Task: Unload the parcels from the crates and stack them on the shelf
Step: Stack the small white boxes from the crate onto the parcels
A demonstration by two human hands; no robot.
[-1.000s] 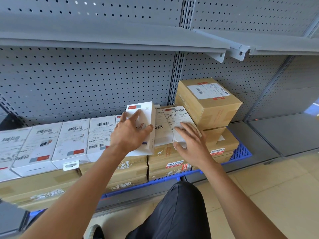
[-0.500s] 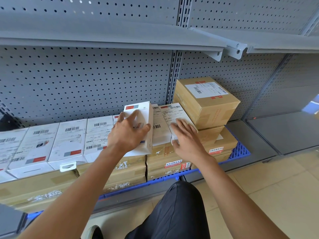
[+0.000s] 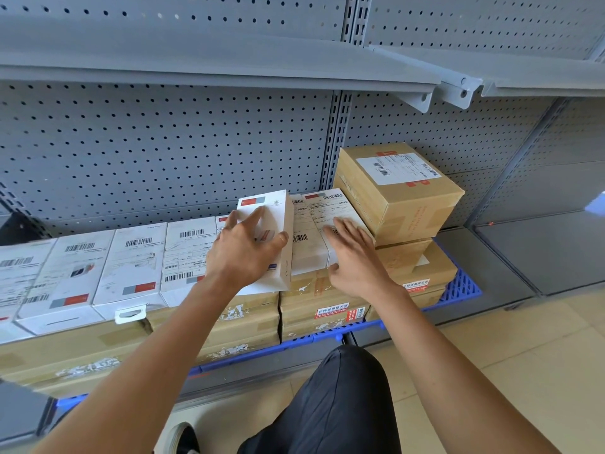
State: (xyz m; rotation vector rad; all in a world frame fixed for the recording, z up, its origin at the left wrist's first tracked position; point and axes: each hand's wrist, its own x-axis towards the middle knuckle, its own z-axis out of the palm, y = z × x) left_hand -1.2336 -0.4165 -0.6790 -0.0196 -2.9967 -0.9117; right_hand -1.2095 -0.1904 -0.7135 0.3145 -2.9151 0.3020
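Observation:
My left hand grips a white parcel, tilted up on its edge above the row, thumb on its right side and fingers spread over its labelled face. My right hand lies flat with straight fingers on a flat white parcel just to the right. A row of white parcels runs leftward on top of brown cartons. A brown parcel with a shipping label is stacked at the right end on two more brown boxes.
The stack sits on blue plastic pallets on the bottom shelf. A grey pegboard back and an upper shelf frame the space above. A bare grey shelf bay lies to the right. My knee is below, over the tiled floor.
The left hand has kept its grip on the tilted white parcel. The right hand slid slightly forward over the flat parcel.

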